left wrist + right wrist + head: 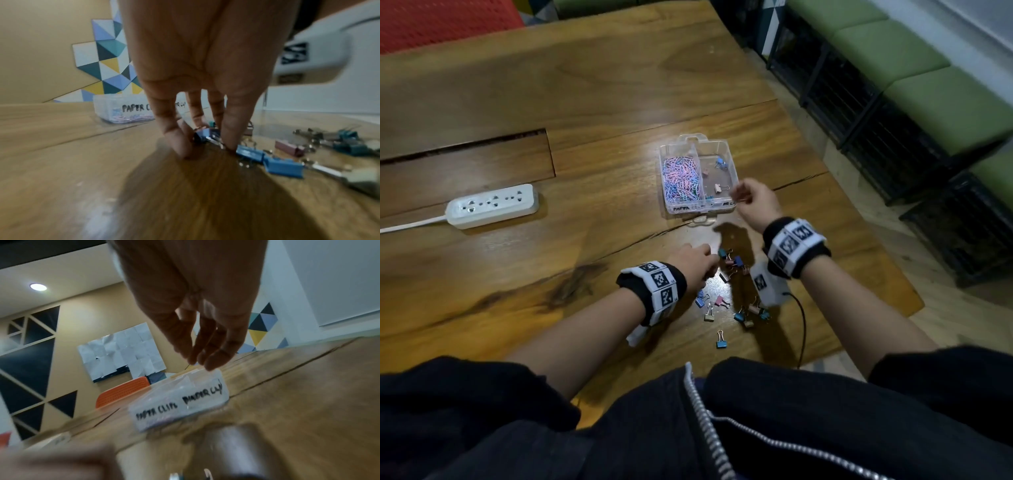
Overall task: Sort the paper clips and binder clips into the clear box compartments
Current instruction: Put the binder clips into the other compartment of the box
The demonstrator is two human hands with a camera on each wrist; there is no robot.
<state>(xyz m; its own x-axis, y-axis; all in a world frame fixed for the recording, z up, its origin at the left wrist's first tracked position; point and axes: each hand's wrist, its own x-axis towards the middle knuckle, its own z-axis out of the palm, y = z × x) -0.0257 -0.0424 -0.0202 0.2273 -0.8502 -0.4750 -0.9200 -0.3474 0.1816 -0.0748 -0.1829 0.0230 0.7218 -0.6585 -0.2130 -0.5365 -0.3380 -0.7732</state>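
A clear two-compartment box (698,207) stands on the wooden table. Its left compartment is full of pastel paper clips (681,178); its right one holds a few binder clips (719,163). Loose binder clips (750,312) lie scattered in front of me. My left hand (697,262) reaches down among them, thumb and fingers pinching a blue binder clip (202,134) against the table. My right hand (751,198) hovers over the box's near right corner. Its fingers (218,356) hang relaxed above the "binder clips" side of the box (180,402), holding nothing that I can see.
A white power strip (493,205) lies to the left, with a recessed slot (465,145) in the table behind it. A thin black cable (803,329) runs off the near right edge. Green benches (928,85) stand past the table's right side.
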